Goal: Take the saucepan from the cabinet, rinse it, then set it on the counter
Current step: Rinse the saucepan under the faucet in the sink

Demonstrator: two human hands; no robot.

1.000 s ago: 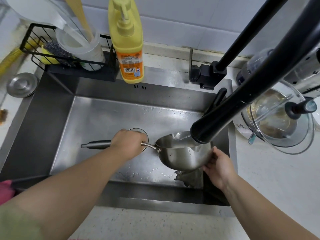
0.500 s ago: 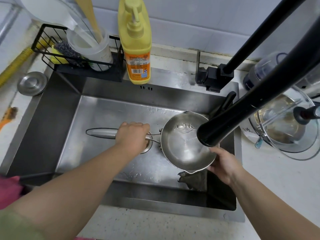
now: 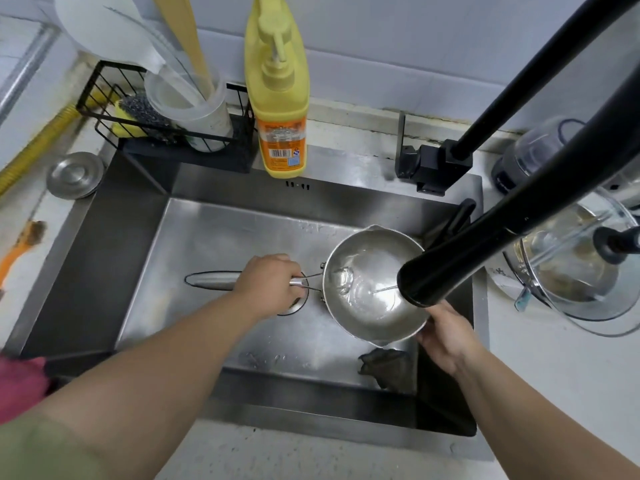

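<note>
Steel saucepan (image 3: 367,289) sits level above the sink (image 3: 207,237) basin, a little water inside, under the black faucet head (image 3: 426,282). Left hand (image 3: 266,285) is wrapped around its long handle; right hand (image 3: 443,337) cups the bowl's near side. Yellow soap bottle (image 3: 278,98) stands behind.

Bare forearms; an olive-green short sleeve (image 3: 41,448) covers the left upper arm.

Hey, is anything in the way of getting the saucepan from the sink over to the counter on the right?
The black faucet head hangs over the saucepan, above its right rim. On the right counter, the glass-lidded pot fills the far part; the nearer stretch looks bare.
</note>
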